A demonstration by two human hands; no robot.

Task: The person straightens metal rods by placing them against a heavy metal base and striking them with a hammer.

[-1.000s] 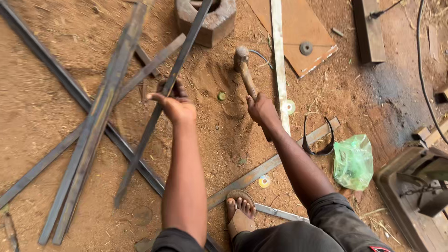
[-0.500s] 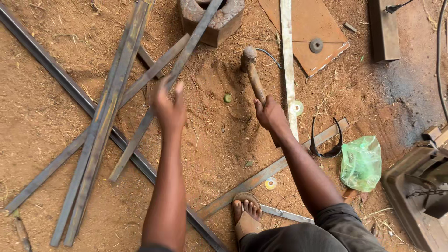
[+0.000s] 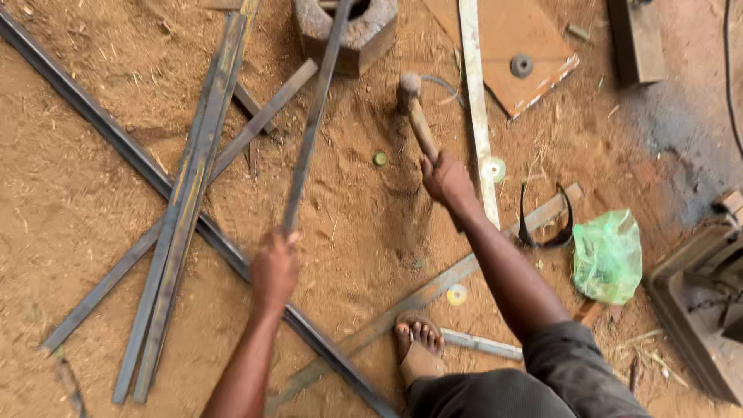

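Sliding back along the flat steel bar (image 3: 313, 124), the left hand (image 3: 272, 267) now clenches its near end, far end resting on the stone block (image 3: 347, 27); right hand (image 3: 445, 176) still clenches the hammer (image 3: 414, 108).

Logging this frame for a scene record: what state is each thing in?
Left hand: closed around the near end of the flat bar.
Flat bar: held, far end over the metal block.
Metal block: upright on the sand, hollow top.
Right hand: gripping the hammer handle.
Hammer: held, head near the sand.
Green bag: crumpled, lying on the ground.
Steel strips: lying crossed on the sand.
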